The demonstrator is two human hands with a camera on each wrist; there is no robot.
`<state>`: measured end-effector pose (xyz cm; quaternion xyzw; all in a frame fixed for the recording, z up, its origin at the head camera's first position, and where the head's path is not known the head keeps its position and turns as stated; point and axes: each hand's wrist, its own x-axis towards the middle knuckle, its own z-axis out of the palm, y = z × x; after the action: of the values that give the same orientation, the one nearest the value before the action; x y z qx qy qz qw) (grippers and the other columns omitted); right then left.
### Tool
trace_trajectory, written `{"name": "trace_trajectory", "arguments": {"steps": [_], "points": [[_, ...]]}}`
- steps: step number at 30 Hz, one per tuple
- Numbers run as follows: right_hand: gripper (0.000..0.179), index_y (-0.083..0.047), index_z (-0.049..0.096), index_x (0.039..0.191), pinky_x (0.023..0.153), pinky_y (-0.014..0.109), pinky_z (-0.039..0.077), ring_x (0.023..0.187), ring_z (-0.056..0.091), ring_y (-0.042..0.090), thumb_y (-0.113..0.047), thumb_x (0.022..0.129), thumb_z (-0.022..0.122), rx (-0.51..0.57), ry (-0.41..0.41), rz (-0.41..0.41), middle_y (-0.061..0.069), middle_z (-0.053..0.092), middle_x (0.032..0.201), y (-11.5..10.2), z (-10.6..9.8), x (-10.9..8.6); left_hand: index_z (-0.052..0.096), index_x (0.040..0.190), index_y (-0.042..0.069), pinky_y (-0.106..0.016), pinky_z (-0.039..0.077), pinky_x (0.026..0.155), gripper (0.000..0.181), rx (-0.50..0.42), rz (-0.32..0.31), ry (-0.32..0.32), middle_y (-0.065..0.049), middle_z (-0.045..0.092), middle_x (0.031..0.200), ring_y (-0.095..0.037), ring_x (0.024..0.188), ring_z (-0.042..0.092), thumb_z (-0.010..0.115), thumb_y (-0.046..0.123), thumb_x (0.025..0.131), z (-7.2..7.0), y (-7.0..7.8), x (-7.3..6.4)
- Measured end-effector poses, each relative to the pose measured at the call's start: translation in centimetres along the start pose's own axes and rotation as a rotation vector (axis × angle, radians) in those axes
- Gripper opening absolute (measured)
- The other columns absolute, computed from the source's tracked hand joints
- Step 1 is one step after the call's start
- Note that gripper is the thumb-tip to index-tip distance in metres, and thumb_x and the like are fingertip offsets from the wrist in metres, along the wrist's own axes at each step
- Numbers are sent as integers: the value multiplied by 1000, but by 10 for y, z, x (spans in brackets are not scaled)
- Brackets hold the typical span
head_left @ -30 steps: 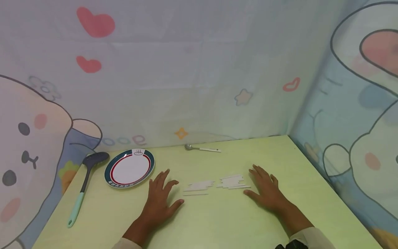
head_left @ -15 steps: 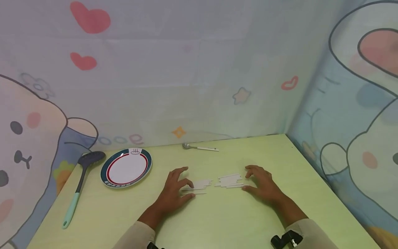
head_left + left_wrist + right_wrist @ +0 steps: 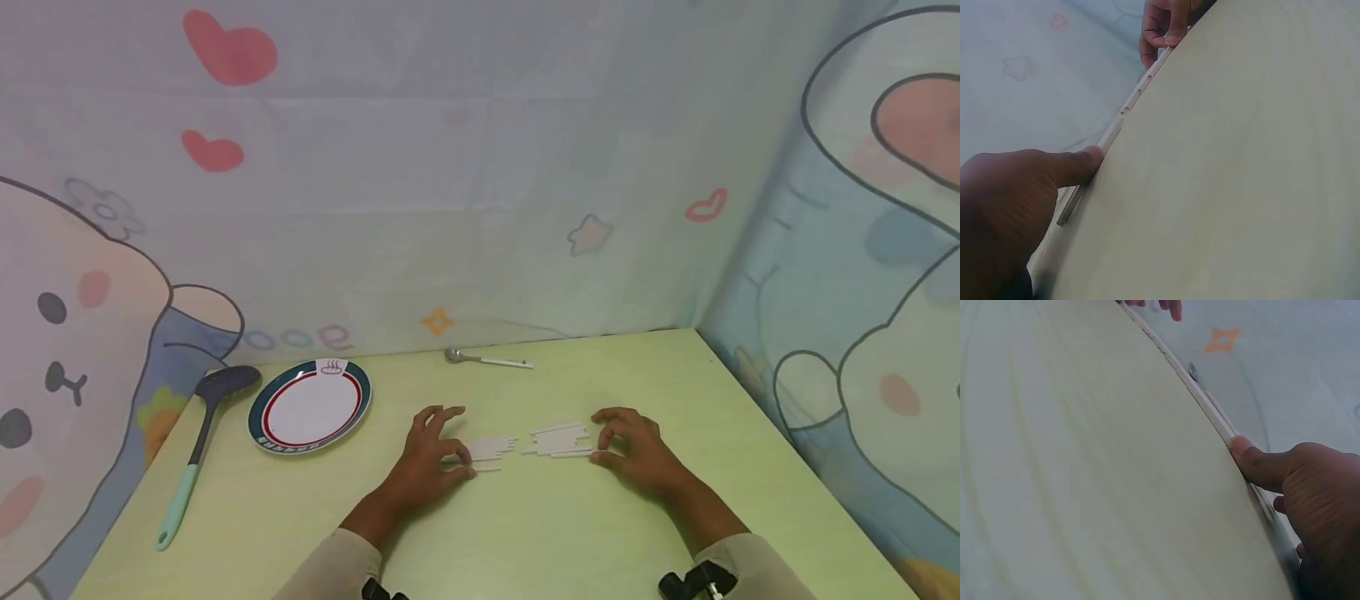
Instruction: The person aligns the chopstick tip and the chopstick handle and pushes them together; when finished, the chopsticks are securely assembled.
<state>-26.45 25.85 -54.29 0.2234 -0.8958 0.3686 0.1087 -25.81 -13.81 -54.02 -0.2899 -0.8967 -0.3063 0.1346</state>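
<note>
Since a second earlier, the left hand [image 3: 427, 467] had moved inward to the left bundle of white sticks [image 3: 491, 447], and its spread fingers had bent. The right hand [image 3: 641, 454] had also curled in toward the right bundle of white sticks [image 3: 558, 437].

Now the left thumb and index finger pinched the near edge of the left bundle close to its outer end, the other fingers raised and loosely bent beyond them. The right thumb and bent index finger nipped the outer end of the nearest stick in the right bundle. Both bundles lay flat between the hands, their ragged inner ends facing each other across a narrow gap.

Tan sleeves [image 3: 333, 567] covered the forearms. Well apart, beyond the left hand and to its left, was a plate [image 3: 315, 408] with a dark green rim and a red ring; left of that lay a dark ladle [image 3: 201, 437] with a pale green handle. Near the back edge of the yellow-green table [image 3: 570, 533] was a small spoon [image 3: 495, 361], before a cartoon-printed backdrop [image 3: 487, 167].
</note>
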Motion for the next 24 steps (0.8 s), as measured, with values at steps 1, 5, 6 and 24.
{"name": "trace_trajectory", "arguments": {"steps": [1,5,6,24], "points": [[31,-27,63,84,113,66,21,137,56,48,-14,86,91,4,-4,1,15,69,137,0,0,0,75,83,23,-76,32,119,19,10,3,2,-16,55,160,-50,150,38,93,21,86,1,0,0],[31,-27,63,85,114,66,21,137,56,47,-14,87,90,20,-19,-3,15,69,137,2,1,0,73,84,22,-78,33,116,19,26,15,4,-18,56,159,-51,149,39,91,19,88,0,4,-1],[31,-28,63,85,114,66,21,138,55,46,-14,87,90,21,-25,-3,14,69,138,2,1,0,73,84,21,-79,33,115,19,24,15,1,-18,56,158,-52,149,39,91,18,89,0,5,-2],[18,-23,70,98,73,21,47,82,55,1,-11,95,83,102,51,-58,-9,71,94,-9,10,-1,72,103,12,-31,54,84,5,-23,20,-3,2,76,100,-8,90,63,76,16,103,-6,19,-5]]}}
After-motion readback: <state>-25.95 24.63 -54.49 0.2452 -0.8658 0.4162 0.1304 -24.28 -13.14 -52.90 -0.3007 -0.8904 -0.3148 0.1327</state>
